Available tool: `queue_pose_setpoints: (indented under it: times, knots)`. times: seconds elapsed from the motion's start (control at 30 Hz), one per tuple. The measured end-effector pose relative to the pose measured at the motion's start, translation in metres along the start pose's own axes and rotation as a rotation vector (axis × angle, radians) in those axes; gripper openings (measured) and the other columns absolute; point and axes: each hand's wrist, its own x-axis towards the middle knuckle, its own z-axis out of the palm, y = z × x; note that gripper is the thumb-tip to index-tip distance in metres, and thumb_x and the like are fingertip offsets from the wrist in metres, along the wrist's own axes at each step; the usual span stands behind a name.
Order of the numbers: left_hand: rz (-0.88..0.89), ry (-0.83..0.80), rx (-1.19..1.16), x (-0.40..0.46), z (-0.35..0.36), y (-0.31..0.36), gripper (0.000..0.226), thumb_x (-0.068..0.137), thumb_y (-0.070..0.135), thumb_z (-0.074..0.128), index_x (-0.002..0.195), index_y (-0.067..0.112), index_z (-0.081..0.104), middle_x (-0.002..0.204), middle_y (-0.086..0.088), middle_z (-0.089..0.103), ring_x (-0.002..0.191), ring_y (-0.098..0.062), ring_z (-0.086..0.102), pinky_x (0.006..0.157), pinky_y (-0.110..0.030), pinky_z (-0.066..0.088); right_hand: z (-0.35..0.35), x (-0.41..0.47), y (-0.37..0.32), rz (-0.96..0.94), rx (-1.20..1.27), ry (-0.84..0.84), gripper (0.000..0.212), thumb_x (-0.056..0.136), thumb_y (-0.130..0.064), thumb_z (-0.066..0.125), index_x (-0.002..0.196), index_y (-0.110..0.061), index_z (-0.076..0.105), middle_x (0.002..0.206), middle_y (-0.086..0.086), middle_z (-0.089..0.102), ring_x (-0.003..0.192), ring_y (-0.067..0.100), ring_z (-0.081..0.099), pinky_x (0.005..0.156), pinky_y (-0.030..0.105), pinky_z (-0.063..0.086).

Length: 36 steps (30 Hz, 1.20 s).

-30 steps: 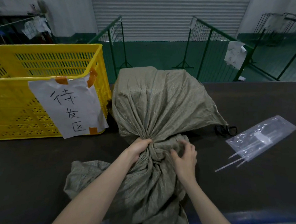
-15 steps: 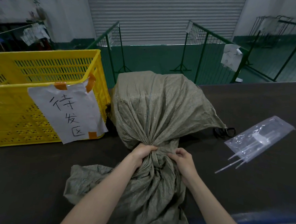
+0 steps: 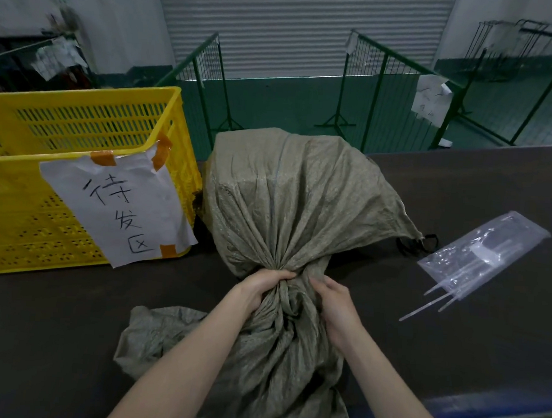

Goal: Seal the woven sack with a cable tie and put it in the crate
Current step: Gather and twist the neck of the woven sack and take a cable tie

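A full grey-green woven sack [image 3: 288, 203] lies on the dark table, its neck bunched toward me and its loose mouth spread over the near edge. My left hand [image 3: 260, 288] grips the gathered neck from the left. My right hand [image 3: 335, 301] grips the same neck from the right, fingers curled into the folds. A clear plastic bag of white cable ties [image 3: 482, 253] lies on the table to the right, with a few tie ends sticking out. The yellow slatted crate [image 3: 79, 122] stands at the left, a handwritten paper label [image 3: 119, 205] taped to its front.
A black looped strap [image 3: 416, 243] lies beside the sack's right corner. Green wire barriers [image 3: 382, 86] stand beyond the table's far edge, before a shut roller door. A blue strip [image 3: 449, 410] runs along the table's near edge at the right.
Both hands have closed in on the sack's neck and squeezed it into a tighter bunch. The right hand went from spread fingers on the cloth to a curled grip.
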Motion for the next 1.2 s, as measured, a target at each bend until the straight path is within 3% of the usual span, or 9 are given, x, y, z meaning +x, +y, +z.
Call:
queue_pose_setpoints:
  times: [0.17,0.3,0.4,0.5,0.6,0.73,0.93,1.1,1.2]
  knots:
    - [0.082,-0.019,-0.066,0.009,0.003,-0.005,0.034,0.091,0.016,0.06,0.12,-0.001,0.061,0.077,-0.004,0.073,0.074,-0.016,0.067,0.059,-0.021,0.055,0.011,0.002,0.027,-0.303,-0.772,0.04,0.018,0.093,-0.013,0.045,0.098,-0.009,0.062,0.104,0.004,0.057,0.106,0.019,0.052,0.1,0.037,0.039]
    - [0.093,-0.044,-0.005,0.013,0.002,-0.003,0.033,0.086,0.035,0.067,0.108,0.011,0.068,0.091,-0.003,0.072,0.086,-0.014,0.067,0.069,-0.022,0.053,0.012,-0.007,0.042,-0.387,-1.016,-0.059,0.031,0.095,-0.009,0.039,0.124,-0.008,0.052,0.115,0.003,0.043,0.115,0.018,0.039,0.1,0.022,0.027]
    - [0.06,-0.067,0.074,0.015,0.001,0.0,0.026,0.08,0.016,0.073,0.104,0.004,0.069,0.087,-0.009,0.073,0.072,-0.017,0.069,0.064,-0.025,0.057,0.005,-0.01,0.04,-0.406,-0.978,-0.122,0.032,0.092,-0.008,0.048,0.122,-0.009,0.058,0.116,0.005,0.054,0.113,0.018,0.049,0.1,0.024,0.034]
    - [0.074,-0.035,0.048,0.017,0.006,0.004,0.011,0.083,0.007,0.066,0.094,0.005,0.068,0.079,-0.01,0.07,0.066,-0.019,0.067,0.061,-0.027,0.057,-0.008,-0.012,0.026,-0.425,-0.68,0.115,0.02,0.085,-0.006,0.062,0.101,-0.016,0.069,0.103,0.003,0.067,0.1,0.02,0.063,0.093,0.036,0.049]
    - [0.075,0.021,0.013,0.021,0.012,0.006,0.007,0.085,0.005,0.057,0.087,0.006,0.064,0.08,-0.013,0.066,0.07,-0.023,0.063,0.068,-0.028,0.053,-0.02,-0.006,0.015,-0.426,-0.836,0.337,0.031,0.082,-0.019,0.068,0.111,-0.017,0.059,0.115,0.001,0.054,0.113,0.025,0.048,0.096,0.044,0.04]
    - [-0.003,0.011,-0.035,0.025,0.014,0.004,0.014,0.084,0.008,0.05,0.088,0.004,0.062,0.082,-0.015,0.062,0.069,-0.025,0.06,0.066,-0.029,0.051,-0.026,0.0,0.015,-0.185,-0.736,0.19,0.031,0.081,-0.03,0.07,0.107,-0.021,0.056,0.107,-0.005,0.066,0.108,0.02,0.06,0.096,0.046,0.044]
    - [-0.029,-0.081,-0.301,0.019,0.022,0.004,0.03,0.095,0.013,0.034,0.098,-0.001,0.06,0.078,-0.011,0.074,0.08,-0.024,0.067,0.073,-0.036,0.055,-0.012,-0.025,0.014,-0.468,-0.76,0.035,0.007,0.09,-0.016,0.059,0.09,-0.016,0.065,0.072,-0.009,0.068,0.066,-0.006,0.059,0.06,0.011,0.041]
    - [0.051,-0.012,-0.42,0.027,0.036,0.004,0.047,0.095,0.023,0.042,0.054,0.006,0.059,0.05,-0.008,0.06,0.046,-0.02,0.063,0.06,-0.031,0.052,-0.017,-0.032,-0.005,-0.515,-0.774,-0.042,0.017,0.091,-0.02,0.058,0.074,-0.019,0.059,0.063,-0.006,0.06,0.056,-0.004,0.048,0.055,0.014,0.036]
    - [0.142,0.038,-0.356,0.026,0.037,0.005,0.037,0.091,0.029,0.06,0.061,0.007,0.059,0.054,-0.008,0.058,0.041,-0.015,0.058,0.053,-0.026,0.052,-0.023,-0.033,-0.01,-0.503,-0.755,-0.085,0.02,0.091,-0.023,0.06,0.072,-0.016,0.061,0.064,-0.006,0.06,0.057,-0.004,0.045,0.056,0.018,0.035]
